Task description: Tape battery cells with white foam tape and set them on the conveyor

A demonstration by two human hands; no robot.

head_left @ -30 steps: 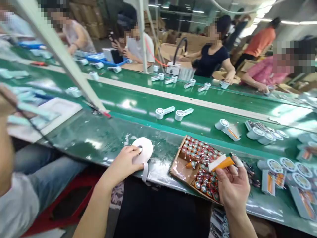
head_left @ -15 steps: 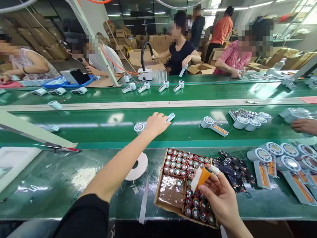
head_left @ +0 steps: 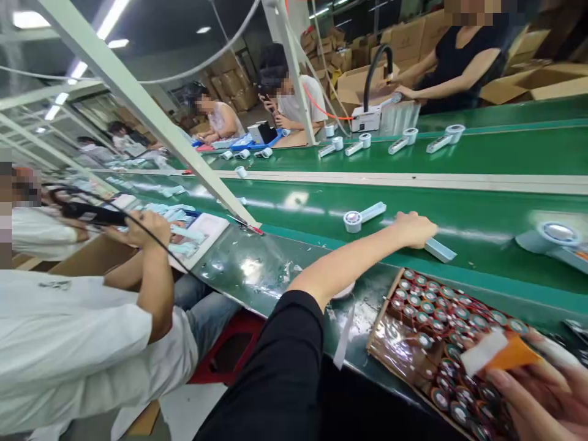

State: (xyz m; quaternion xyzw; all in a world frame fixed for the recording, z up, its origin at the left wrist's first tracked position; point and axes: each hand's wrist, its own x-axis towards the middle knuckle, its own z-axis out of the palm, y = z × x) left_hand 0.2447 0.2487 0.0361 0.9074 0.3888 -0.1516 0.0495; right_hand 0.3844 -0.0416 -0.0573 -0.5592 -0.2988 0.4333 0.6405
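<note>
My left hand (head_left: 416, 230) reaches over the green belt with its fingers curled around a light blue fan casing (head_left: 441, 250). The casing's handle sticks out toward the lower right; the rest is under my hand. Left of it lies another fan casing (head_left: 353, 222) with a round head and a handle. At the lower right, my right hand (head_left: 537, 392) pinches an orange battery cell (head_left: 517, 353) with a white strip (head_left: 483, 351) on it. That hand is above a cardboard tray (head_left: 397, 361) of upright cells with red wires.
A fan casing with an orange cell (head_left: 560, 236) lies on the belt (head_left: 294, 214) to the right. A slanted metal post (head_left: 184, 153) stands at left. A co-worker in white (head_left: 82, 343) sits close on the left, holding a black tool (head_left: 96, 214). A tape strip (head_left: 344, 337) hangs at the table edge.
The view has swung left, bringing the co-worker in white into sight. A casing handle now points lower right from my left hand, and a separate casing shows to its left. The cell stays in my right hand.
</note>
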